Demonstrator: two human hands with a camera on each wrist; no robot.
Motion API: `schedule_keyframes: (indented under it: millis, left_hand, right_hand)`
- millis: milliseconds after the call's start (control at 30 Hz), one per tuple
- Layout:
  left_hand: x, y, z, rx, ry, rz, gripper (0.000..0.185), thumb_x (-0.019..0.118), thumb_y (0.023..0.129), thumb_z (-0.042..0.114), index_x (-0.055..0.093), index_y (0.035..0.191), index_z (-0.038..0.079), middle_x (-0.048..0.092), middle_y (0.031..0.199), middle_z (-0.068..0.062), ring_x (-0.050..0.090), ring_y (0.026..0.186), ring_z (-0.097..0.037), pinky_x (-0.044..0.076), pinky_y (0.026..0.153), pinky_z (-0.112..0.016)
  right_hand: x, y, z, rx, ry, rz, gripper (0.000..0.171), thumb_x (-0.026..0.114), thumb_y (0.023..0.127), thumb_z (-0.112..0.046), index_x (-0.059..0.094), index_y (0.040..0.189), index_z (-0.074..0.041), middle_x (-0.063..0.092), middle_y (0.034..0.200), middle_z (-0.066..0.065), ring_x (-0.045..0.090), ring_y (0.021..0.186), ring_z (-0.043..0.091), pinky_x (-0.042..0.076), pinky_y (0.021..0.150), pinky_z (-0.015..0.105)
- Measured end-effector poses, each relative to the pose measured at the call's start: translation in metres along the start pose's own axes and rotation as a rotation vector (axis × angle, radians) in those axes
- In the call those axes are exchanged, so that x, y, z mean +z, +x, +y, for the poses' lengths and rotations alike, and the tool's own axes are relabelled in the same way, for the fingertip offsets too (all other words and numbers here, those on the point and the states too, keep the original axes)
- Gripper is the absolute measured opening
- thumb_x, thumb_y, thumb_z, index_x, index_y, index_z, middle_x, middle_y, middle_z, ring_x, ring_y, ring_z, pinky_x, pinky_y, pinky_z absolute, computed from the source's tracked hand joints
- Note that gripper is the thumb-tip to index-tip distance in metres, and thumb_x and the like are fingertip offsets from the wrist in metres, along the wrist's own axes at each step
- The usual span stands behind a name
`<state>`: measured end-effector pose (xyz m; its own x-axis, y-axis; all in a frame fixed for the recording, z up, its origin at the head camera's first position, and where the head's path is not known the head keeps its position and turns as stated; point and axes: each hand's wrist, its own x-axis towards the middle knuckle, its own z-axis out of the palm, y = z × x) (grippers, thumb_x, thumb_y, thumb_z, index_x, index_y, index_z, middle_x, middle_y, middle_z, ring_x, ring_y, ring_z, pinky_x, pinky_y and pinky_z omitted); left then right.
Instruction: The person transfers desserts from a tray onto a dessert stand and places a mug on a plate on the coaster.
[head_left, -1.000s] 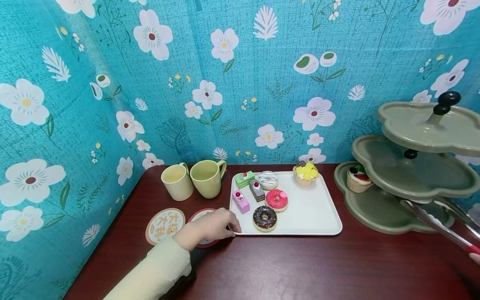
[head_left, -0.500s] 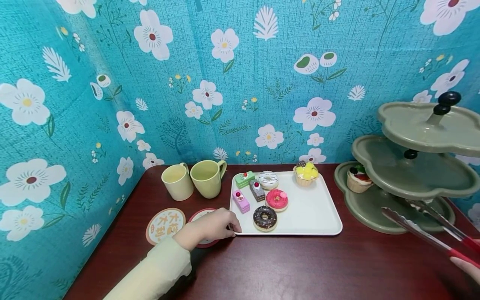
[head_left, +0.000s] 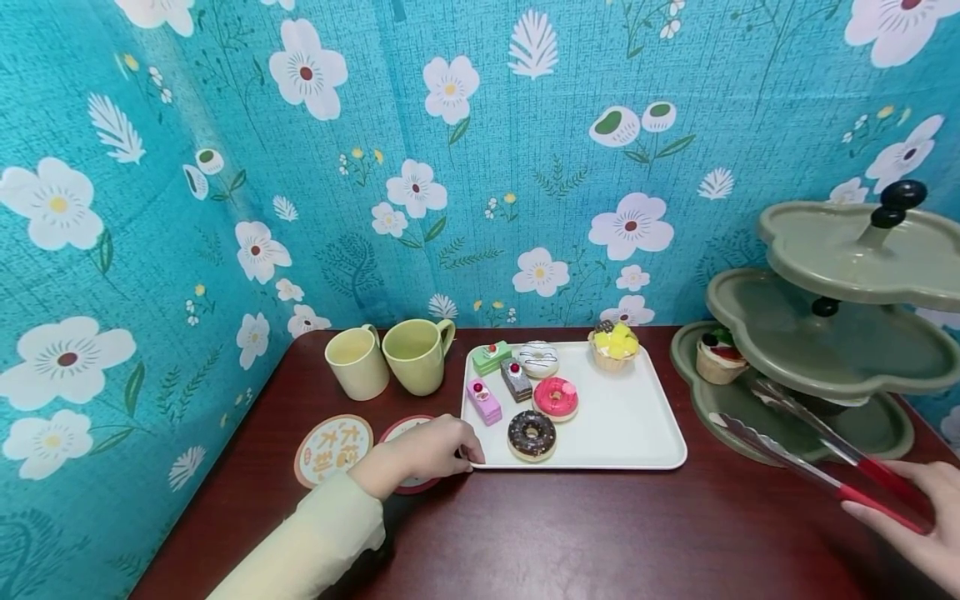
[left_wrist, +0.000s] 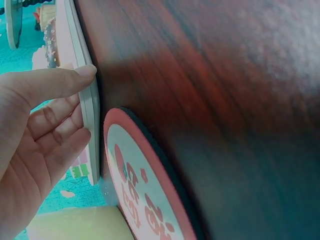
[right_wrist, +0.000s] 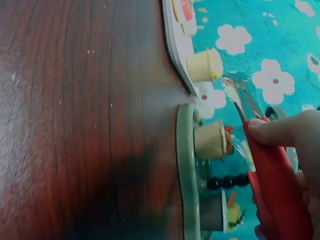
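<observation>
My left hand [head_left: 431,450] pinches the front left corner of the white tray [head_left: 630,433], with the thumb on its edge in the left wrist view. On the tray lie a chocolate donut [head_left: 531,435], a pink donut [head_left: 555,398], a white donut [head_left: 537,358], several small cake slices [head_left: 516,379] and a yellow fruit tart [head_left: 613,346]. My right hand [head_left: 918,517] holds red-handled metal tongs [head_left: 780,455]. Their tips are spread with nothing between them, over the front left of the green tiered stand's [head_left: 795,337] bottom plate. A fruit cupcake [head_left: 717,360] sits there.
Two light-green mugs [head_left: 416,358] stand at the back left. Two round coasters [head_left: 333,450] lie in front of them, one partly under my left arm. A dark dessert cup [right_wrist: 214,212] also stands on the bottom plate, below the overhanging middle tier. Floral cloth hangs behind the table.
My right hand has come into view from the right. The tongs have moved left, from under the middle tier toward the bottom plate's front left. The left hand stays on the tray corner.
</observation>
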<state>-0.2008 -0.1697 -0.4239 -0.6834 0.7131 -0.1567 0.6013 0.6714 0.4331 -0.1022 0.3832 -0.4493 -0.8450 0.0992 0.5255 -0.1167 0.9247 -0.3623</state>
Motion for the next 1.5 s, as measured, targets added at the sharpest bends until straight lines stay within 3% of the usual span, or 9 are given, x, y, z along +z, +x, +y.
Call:
schedule_keyframes:
  millis: [100,300,400,467,700,1033,1333,1500]
  left_hand:
    - [0.001,0.000,-0.001,-0.012,-0.003,-0.003,0.016,0.075,0.088,-0.002,0.080,0.095,0.012,0.070,0.085,0.011,0.060,0.079,-0.001,0.053,0.078,-0.021]
    - [0.000,-0.001,0.000,-0.019,-0.011,-0.002,0.016,0.075,0.088,-0.001,0.080,0.095,0.011,0.070,0.085,0.010,0.060,0.080,-0.001,0.053,0.079,-0.021]
    - [-0.001,-0.001,0.001,-0.026,-0.011,-0.003,0.015,0.076,0.088,-0.001,0.080,0.096,0.011,0.071,0.086,0.010,0.061,0.081,-0.001,0.053,0.079,-0.022]
    - [-0.001,-0.001,0.002,-0.033,-0.014,-0.003,0.015,0.076,0.088,0.000,0.081,0.096,0.011,0.071,0.086,0.010,0.061,0.081,0.000,0.053,0.079,-0.021]
    - [0.000,-0.002,0.003,-0.010,-0.010,0.003,0.015,0.076,0.088,-0.001,0.081,0.097,0.010,0.072,0.087,0.008,0.062,0.081,-0.001,0.053,0.079,-0.021]
    - [0.001,-0.002,-0.001,-0.021,-0.016,0.000,0.015,0.076,0.089,0.000,0.081,0.097,0.011,0.071,0.087,0.009,0.061,0.081,-0.001,0.053,0.079,-0.021]
    - [0.001,0.000,0.000,-0.019,-0.003,0.006,0.015,0.076,0.089,0.001,0.081,0.097,0.012,0.071,0.088,0.010,0.061,0.082,-0.001,0.053,0.080,-0.021]
    - [0.000,-0.001,0.000,-0.006,0.006,0.008,0.014,0.076,0.089,0.001,0.081,0.097,0.012,0.072,0.088,0.010,0.061,0.082,0.000,0.052,0.080,-0.021]
  right_hand:
    - [-0.001,0.009,-0.014,0.007,-0.054,-0.098,0.085,0.093,0.065,-0.052,0.059,0.103,0.017,0.056,0.088,0.031,0.052,0.077,0.041,0.035,0.055,0.027]
    - [0.003,0.029,-0.039,0.007,-0.131,-0.290,0.083,0.090,0.071,-0.048,0.057,0.107,0.020,0.056,0.086,0.030,0.052,0.070,0.035,0.048,0.053,0.043]
    - [0.009,0.036,-0.044,-0.038,-0.147,-0.334,0.080,0.090,0.072,-0.043,0.058,0.109,0.020,0.057,0.091,0.033,0.054,0.074,0.039,0.053,0.061,0.057]
    - [0.013,0.040,-0.046,-0.081,-0.145,-0.341,0.077,0.090,0.073,-0.043,0.059,0.109,0.019,0.059,0.093,0.033,0.056,0.078,0.042,0.051,0.066,0.063]
    - [0.024,0.052,-0.054,-0.116,-0.122,-0.398,0.078,0.087,0.077,-0.047,0.061,0.111,0.018,0.062,0.092,0.027,0.058,0.079,0.039,0.051,0.067,0.059]
    - [0.043,0.058,-0.064,-0.210,-0.078,-0.311,0.072,0.088,0.075,-0.047,0.066,0.110,0.011,0.066,0.097,0.027,0.063,0.083,0.045,0.051,0.069,0.063]
    - [0.054,0.074,-0.077,-0.189,-0.082,-0.437,0.077,0.083,0.082,-0.050,0.062,0.117,0.015,0.064,0.105,0.033,0.062,0.088,0.046,0.053,0.073,0.063]
    - [0.064,0.080,-0.084,-0.170,-0.069,-0.449,0.077,0.082,0.082,-0.049,0.061,0.117,0.016,0.063,0.102,0.032,0.062,0.084,0.042,0.053,0.070,0.059]
